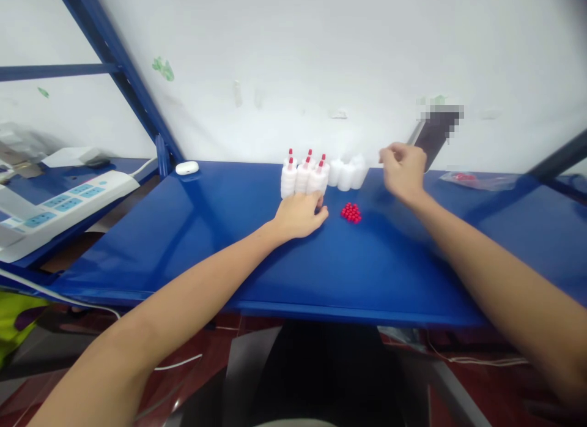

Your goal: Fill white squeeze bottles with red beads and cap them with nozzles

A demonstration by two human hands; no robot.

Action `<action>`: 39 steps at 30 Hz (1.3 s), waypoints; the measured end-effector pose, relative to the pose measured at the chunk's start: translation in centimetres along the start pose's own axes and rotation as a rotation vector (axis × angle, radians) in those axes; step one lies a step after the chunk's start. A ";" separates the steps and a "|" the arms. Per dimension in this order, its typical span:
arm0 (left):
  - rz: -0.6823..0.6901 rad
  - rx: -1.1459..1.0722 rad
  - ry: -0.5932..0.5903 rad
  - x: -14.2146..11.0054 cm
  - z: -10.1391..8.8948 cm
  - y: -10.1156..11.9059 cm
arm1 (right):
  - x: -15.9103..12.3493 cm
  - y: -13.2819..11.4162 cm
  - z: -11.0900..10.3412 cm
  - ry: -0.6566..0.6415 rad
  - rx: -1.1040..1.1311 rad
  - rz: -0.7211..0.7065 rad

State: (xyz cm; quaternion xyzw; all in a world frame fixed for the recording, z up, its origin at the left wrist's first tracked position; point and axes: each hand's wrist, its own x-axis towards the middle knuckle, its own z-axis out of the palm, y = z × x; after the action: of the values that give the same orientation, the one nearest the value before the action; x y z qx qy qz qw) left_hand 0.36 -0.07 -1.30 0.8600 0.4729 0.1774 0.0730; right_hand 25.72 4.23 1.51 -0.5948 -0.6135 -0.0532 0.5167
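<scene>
My left hand (pixel 300 216) rests on the table right in front of a group of white bottles with red tips (pixel 302 175). Its thumb sticks out to the right, apart from the bent fingers, which are partly hidden against the bottles' bases; I see nothing held. My right hand (pixel 404 169) is raised above the table, fingers curled together and slightly blurred; whatever they hold, if anything, is hidden. Between the hands lies a small pile of red caps (pixel 351 213). White bottles without red tips (pixel 347 173) stand behind the pile, beside the capped group.
A dark phone-like slab (pixel 438 136) leans at the wall behind my right hand. A clear bag with red pieces (pixel 477 181) lies at the back right. A white oval case (pixel 187 168) sits at the back left of the blue table (pixel 220 256). Power strips (pixel 68 207) lie further left.
</scene>
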 end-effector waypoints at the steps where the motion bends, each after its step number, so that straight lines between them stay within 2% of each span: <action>1: -0.012 0.006 -0.004 0.0 0.0 0.0 | -0.1 1.2 -0.1 0.039 0.007 0.065; 3: -0.031 0.021 -0.009 0.1 -0.1 0.2 | -0.5 3.1 0.1 0.025 0.058 0.188; 5: -0.047 0.035 -0.023 0.2 -0.2 0.3 | -0.8 4.4 0.6 -0.020 0.076 0.217; 9: -0.051 0.043 -0.035 0.2 -0.3 0.4 | -0.9 5.1 2.5 -0.052 0.244 0.286; 12: -0.022 0.038 -0.032 0.1 -0.3 0.3 | -1.4 4.8 3.2 -0.165 0.336 0.123; 14: 0.002 0.039 -0.037 0.0 -0.4 0.2 | -1.9 4.4 3.3 -0.228 0.276 -0.025; 16: 0.021 0.041 -0.041 0.0 -0.5 0.2 | -2.3 4.1 3.1 -0.232 0.177 -0.111; 21: 0.033 0.024 -0.028 -0.2 -0.5 0.1 | -2.7 3.4 2.5 -0.170 0.078 -0.122; 24: 0.075 -0.035 -0.026 -0.3 -0.5 -0.1 | -2.7 2.7 2.3 -0.134 0.125 -0.094; 27: 0.175 -0.099 -0.076 -0.4 -0.6 -0.2 | -2.8 2.0 2.1 -0.089 0.169 -0.048; 30: 0.251 -0.111 -0.100 -0.4 -0.7 -0.1 | -2.9 1.5 2.0 -0.111 0.255 0.016; 33: 0.268 -0.103 -0.094 -0.4 -0.8 0.0 | -2.9 1.2 2.2 -0.156 0.381 0.147; 36: 0.273 -0.091 -0.098 -0.5 -0.8 0.0 | -2.6 1.2 2.3 -0.145 0.447 0.303; 39: 0.283 -0.072 -0.104 -0.5 -0.8 0.0 | -2.3 1.5 2.1 -0.134 0.475 0.365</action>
State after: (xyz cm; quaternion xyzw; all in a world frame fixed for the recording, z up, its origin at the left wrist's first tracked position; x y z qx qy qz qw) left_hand -0.18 -0.47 -0.71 0.9229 0.3359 0.1582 0.1024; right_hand 25.13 4.55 -1.91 -0.5599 -0.5244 0.2251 0.6007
